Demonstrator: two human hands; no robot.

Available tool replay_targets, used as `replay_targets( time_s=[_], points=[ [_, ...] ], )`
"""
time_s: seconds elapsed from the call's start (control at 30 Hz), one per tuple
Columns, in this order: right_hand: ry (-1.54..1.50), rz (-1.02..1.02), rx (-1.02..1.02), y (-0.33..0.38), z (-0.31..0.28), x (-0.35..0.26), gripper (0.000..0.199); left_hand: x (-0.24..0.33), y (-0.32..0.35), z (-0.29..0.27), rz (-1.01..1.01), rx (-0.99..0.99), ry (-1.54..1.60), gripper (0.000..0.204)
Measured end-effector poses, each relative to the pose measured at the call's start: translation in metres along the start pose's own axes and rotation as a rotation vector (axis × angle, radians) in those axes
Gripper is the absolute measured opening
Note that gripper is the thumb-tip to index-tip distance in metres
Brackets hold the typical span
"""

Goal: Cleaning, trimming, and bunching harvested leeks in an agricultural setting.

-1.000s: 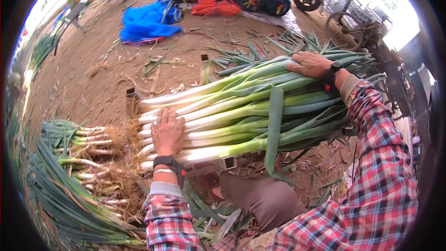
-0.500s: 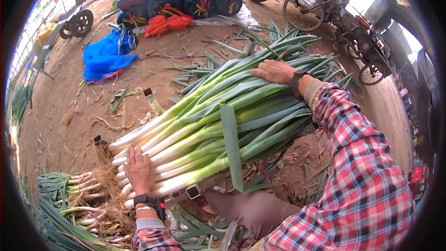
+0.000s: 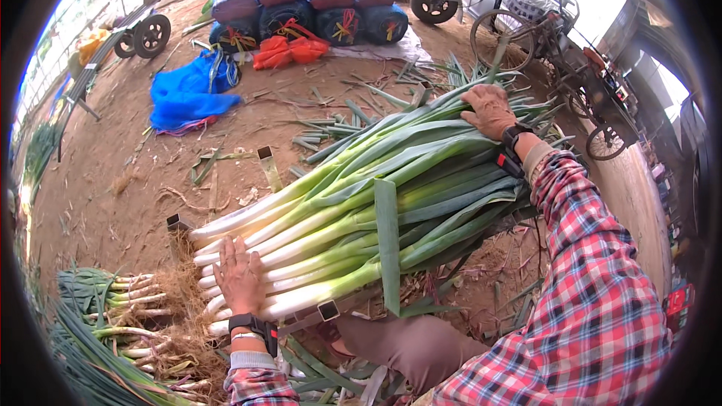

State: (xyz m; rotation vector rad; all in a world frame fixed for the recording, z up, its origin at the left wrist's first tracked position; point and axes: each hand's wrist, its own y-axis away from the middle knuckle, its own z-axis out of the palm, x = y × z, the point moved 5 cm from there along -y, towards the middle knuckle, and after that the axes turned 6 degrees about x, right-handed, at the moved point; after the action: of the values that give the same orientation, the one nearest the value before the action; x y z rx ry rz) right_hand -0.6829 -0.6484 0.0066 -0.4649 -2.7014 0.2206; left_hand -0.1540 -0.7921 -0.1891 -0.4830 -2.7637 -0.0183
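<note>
A thick bundle of long green onions (image 3: 331,222) lies across a low metal frame (image 3: 328,310), white root ends to the left and green tops to the far right. My left hand (image 3: 241,278) rests flat on the white stems beside the roots, fingers spread. Over the green tops, my right hand (image 3: 490,111) has its fingers curled down. A blurred green onion leaf (image 3: 499,56) sticks up from behind these fingers and seems gripped, though its lower end is hidden. One broad loose leaf (image 3: 387,248) hangs over the bundle's near side.
Smaller green onions (image 3: 139,297) with tangled roots are heaped at lower left. Cut leaves (image 3: 331,131) litter the soil beyond the bundle. Farther back are a blue cloth (image 3: 188,94), stacked wrapped bundles (image 3: 335,26), orange bags (image 3: 289,53), a wheeled cart (image 3: 150,36) and a three-wheeler (image 3: 519,26).
My right hand has moved right and away along the green tops, its fingers more curled. The leaf by its fingers has swung upright. My left hand stays on the stems; the view has shifted slightly.
</note>
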Motion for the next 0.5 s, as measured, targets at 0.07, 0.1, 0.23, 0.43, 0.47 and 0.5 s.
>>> replay_targets(
  time_s=[0.07,0.1,0.23,0.43,0.47,0.5],
  points=[
    [-0.057,-0.065,0.013,0.004,0.035,0.011,0.045,0.000,0.000,-0.003,-0.006,0.009,0.000,0.053],
    [-0.252,0.035,-0.123,0.008,0.064,0.044,0.047,0.010,-0.005,-0.003,0.103,-0.054,-0.112,0.052],
    [-0.379,0.069,-0.465,0.008,0.066,0.039,0.054,0.006,-0.004,0.004,0.032,0.044,0.034,0.054],
    [-0.141,-0.306,-0.143,-0.033,-0.111,-0.048,0.036,0.003,-0.003,-0.001,-0.029,-0.007,0.023,0.057],
    [-0.230,-0.486,-0.122,-0.029,-0.134,-0.090,0.039,0.002,-0.003,0.001,-0.019,0.002,0.027,0.057],
    [-0.311,-0.600,-0.191,-0.023,-0.145,-0.137,0.042,0.001,-0.002,0.002,-0.007,0.008,0.031,0.057]
  ],
)
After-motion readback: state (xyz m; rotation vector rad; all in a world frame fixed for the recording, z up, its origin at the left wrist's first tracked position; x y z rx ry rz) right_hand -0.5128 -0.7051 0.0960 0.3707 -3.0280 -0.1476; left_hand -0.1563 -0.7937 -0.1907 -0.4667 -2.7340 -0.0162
